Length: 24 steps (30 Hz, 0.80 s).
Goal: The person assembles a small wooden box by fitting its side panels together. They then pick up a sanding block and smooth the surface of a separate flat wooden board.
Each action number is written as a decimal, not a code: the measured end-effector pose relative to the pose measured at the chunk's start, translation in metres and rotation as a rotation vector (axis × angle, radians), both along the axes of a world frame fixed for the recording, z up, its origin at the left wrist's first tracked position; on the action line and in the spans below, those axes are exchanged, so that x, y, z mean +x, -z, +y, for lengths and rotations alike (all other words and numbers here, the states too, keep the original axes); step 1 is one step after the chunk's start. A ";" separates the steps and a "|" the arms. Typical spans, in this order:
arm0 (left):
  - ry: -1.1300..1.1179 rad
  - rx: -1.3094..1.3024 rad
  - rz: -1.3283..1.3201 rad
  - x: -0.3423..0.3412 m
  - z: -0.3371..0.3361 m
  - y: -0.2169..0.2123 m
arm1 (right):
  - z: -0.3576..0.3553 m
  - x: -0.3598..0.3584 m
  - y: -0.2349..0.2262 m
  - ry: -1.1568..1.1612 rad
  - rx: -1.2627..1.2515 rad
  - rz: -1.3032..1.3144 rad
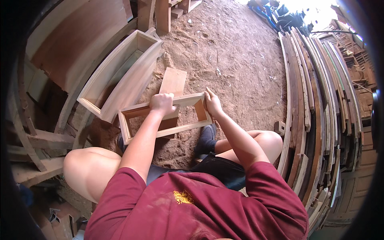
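Head view: I am watching a person crouching or sitting low, knees spread, wearing a maroon short-sleeved shirt (224,204) with a yellow emblem. A pale wooden rectangular frame with an open middle (184,128) is spanning the space between the knees, its left end sitting nearer the body than its right. The left hand (163,104) is closing around the far rail, its grip curled tight on the wood. The right hand (213,103) is pressing on the frame's right end at the far corner, fingers lying nearly straight; I cannot tell whether this grip is clasping or only bracing.

A flat, light-brown wooden board (174,80) is passing beneath the far rail; whether it is bearing the frame's weight, I cannot tell. A dark shoe (206,138) is showing just beside the near right corner.

To the left, a long, pale wooden box-shaped piece (134,82) is lying at a slant. Brown, sawdust-strewn ground (240,60) is stretching ahead. To the right, long, weathered wooden planks (316,120) are lying stacked side by side.
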State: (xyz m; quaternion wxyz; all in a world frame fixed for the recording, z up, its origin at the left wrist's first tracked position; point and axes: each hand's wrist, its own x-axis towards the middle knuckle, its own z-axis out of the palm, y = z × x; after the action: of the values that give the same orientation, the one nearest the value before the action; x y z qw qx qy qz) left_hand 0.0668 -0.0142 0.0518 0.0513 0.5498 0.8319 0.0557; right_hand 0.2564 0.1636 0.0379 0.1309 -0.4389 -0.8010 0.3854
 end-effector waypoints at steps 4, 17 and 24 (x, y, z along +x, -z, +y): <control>-0.042 0.000 0.016 0.002 -0.001 0.001 | -0.019 0.028 0.001 -0.021 -0.076 0.073; -0.078 0.127 0.087 0.006 0.004 0.014 | 0.007 0.021 0.024 -0.020 -0.081 0.118; -0.070 0.163 0.060 0.005 0.005 0.016 | 0.014 -0.019 0.002 0.046 -0.095 0.064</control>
State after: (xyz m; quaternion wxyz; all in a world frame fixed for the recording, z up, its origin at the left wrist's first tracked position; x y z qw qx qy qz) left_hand 0.0715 -0.0093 0.0360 -0.0206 0.5240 0.8446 0.1084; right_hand 0.2379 0.1774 0.0358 0.1442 -0.4504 -0.7669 0.4338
